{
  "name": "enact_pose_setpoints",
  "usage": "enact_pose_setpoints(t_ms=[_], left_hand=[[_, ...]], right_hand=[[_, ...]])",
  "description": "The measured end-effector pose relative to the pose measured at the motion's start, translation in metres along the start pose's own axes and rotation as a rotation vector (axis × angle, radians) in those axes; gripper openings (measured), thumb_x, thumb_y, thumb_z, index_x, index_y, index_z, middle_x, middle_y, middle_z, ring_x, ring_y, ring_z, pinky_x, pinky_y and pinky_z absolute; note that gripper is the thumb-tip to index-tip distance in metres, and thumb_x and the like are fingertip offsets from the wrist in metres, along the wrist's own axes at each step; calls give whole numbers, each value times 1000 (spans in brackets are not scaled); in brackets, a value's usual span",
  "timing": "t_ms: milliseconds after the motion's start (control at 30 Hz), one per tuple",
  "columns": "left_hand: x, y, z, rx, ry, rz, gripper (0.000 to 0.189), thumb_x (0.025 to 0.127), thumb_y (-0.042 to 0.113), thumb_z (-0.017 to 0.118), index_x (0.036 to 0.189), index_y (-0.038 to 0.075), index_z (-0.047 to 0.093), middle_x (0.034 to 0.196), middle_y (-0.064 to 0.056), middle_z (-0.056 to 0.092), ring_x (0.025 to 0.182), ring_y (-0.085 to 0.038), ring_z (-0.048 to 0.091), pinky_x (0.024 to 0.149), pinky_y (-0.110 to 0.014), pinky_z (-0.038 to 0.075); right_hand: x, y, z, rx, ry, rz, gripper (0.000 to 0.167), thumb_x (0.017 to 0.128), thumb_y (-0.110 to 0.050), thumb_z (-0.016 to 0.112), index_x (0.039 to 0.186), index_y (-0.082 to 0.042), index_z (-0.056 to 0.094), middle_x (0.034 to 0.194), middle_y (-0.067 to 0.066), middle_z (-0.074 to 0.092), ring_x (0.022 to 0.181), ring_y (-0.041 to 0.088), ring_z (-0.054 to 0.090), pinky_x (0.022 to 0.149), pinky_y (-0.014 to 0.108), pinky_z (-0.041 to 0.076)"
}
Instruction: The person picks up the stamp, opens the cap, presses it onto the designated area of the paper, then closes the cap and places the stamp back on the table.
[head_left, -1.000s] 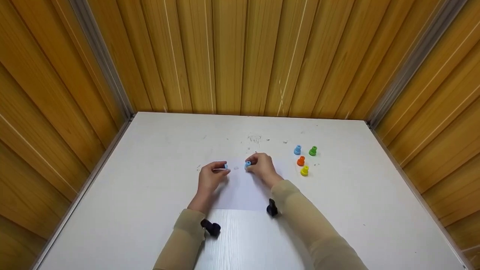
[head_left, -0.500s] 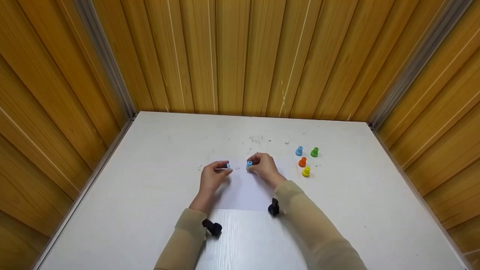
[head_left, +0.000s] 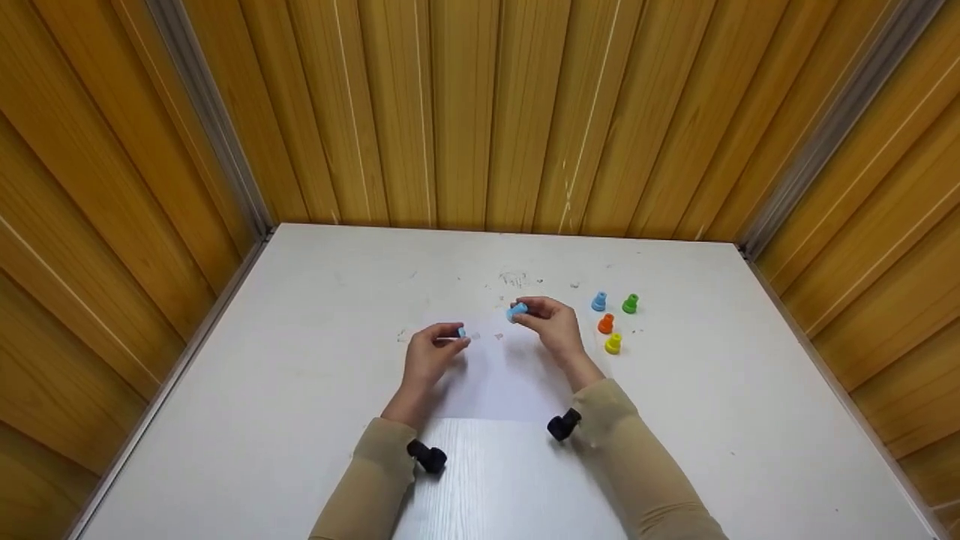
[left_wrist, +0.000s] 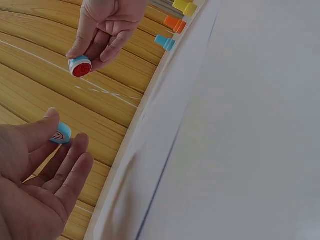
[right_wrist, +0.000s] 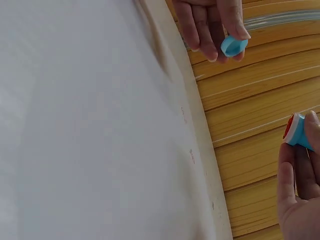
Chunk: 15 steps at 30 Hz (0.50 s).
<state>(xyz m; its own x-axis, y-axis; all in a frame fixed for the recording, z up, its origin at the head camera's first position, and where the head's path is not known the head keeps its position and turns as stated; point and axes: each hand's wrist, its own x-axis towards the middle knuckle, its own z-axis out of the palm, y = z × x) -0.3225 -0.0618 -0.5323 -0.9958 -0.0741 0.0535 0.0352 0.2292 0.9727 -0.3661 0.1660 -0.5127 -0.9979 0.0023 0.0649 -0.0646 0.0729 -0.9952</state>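
My right hand [head_left: 553,324] pinches a light blue self-inking stamp [head_left: 517,310], tilted above the paper. Its round red stamping face shows in the left wrist view, on the stamp [left_wrist: 80,67]. The left hand [head_left: 431,356] holds a small light blue cap [right_wrist: 234,45] between thumb and fingers; a smiley picture marks the outside of the cap [left_wrist: 61,134]. Both hands are over a white sheet of paper [head_left: 487,390], the cap to the left of the stamp. Two small faint marks lie on the paper, one of them a reddish print [head_left: 499,337].
To the right on the white table [head_left: 337,285] stand another blue stamp [head_left: 599,301], a green stamp [head_left: 630,304], an orange stamp [head_left: 606,323] and a yellow stamp [head_left: 613,343]. Wood-patterned walls [head_left: 465,112] enclose the back and sides. Dark smudges [head_left: 514,279] dot the tabletop.
My right hand has lifted the blue stamp off the paper, up and to the right, tilting it. A reddish print shows where it stood. The left hand with the cap has barely moved.
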Motion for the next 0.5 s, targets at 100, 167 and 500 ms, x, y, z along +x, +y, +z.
enact_pose_setpoints(t_ms=[100, 167, 500], left_hand=[[-1, 1, 2, -6, -11, 5, 34, 90, 14, 80, 122, 2, 73, 116, -13, 75, 98, -21, 72, 83, -31, 63], [-3, 1, 4, -12, -21, 9, 34, 90, 14, 80, 121, 2, 74, 115, -13, 75, 97, -20, 71, 81, -29, 62], [-7, 1, 18, -105, -122, 86, 36, 88, 8, 81, 119, -6, 71, 108, -18, 76, 93, -19, 75, 77, -20, 60]], right_hand=[[-9, 6, 1, 79, 13, 43, 33, 88, -2, 79, 121, 1, 72, 116, 10, 78, 98, 12, 74, 90, 22, 61], [-13, 9, 3, 115, 19, 64, 35, 89, -2, 79, 122, 3, 71, 115, 10, 78, 99, 11, 74, 90, 21, 61], [-31, 18, 20, 306, 8, 121, 30, 89, 6, 74, 119, 7, 70, 106, 4, 78, 95, 9, 72, 84, 20, 61]])
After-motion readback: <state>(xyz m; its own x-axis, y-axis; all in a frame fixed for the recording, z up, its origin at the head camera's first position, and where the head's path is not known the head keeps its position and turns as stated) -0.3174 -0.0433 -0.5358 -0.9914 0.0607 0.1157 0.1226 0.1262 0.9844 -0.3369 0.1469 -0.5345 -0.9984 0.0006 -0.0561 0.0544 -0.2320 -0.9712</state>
